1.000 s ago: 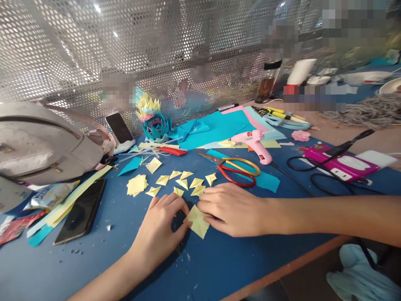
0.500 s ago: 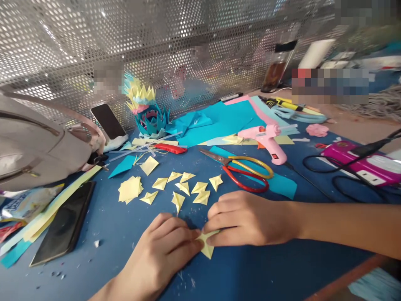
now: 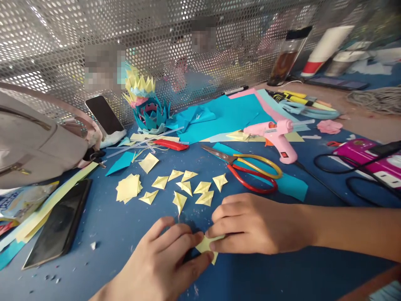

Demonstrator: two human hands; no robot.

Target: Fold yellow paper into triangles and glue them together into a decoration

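Blue felt tabletop [image 3: 269, 276] fronts perforated metal, no writing I can read, and at its near edge my right hand [image 3: 253, 223] and left hand [image 3: 166, 261] pinch the yellow paper piece [image 3: 206, 244], now folded smaller than before, near the scissors [image 3: 247, 167].

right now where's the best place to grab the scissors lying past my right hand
Take the scissors by the loops, the yellow one and the red one. They lie flat with the loops toward the right hand and the blades pointing away to the left, so probably come from the near right side, fingers through the loops.
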